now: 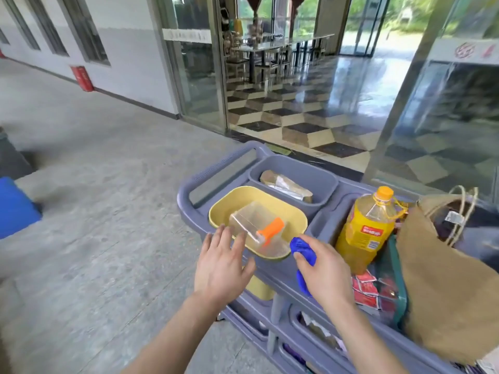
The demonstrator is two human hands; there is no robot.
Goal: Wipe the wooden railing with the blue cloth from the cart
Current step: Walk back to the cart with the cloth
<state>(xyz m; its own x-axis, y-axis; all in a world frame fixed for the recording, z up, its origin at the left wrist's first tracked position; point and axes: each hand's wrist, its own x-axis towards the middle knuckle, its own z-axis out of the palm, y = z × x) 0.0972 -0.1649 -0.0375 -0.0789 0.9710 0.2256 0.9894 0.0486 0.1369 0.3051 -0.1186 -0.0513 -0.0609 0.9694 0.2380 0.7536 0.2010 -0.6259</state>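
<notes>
Right hand (325,268) gripped blue cloth (303,251) over cart (270,268).
Left hand (220,263) spread wide, empty, at yellow basin (224,206) rim; cloth bunched in right grip, beside orange bottle (364,228).

The grey-blue plastic cart (272,268) stood on the concrete floor (108,163), its top tray lying directly beneath and ahead of both hands. Just beyond the left hand (220,265) sat a yellow basin (224,203) holding a clear container with an orange part (256,222), and farther ahead a grey bin (305,168) held a wrapped item. To the right of the right hand (322,271) stood a yellow bottle (364,230), with red packets (366,290) and a brown paper bag (445,287) alongside.
</notes>
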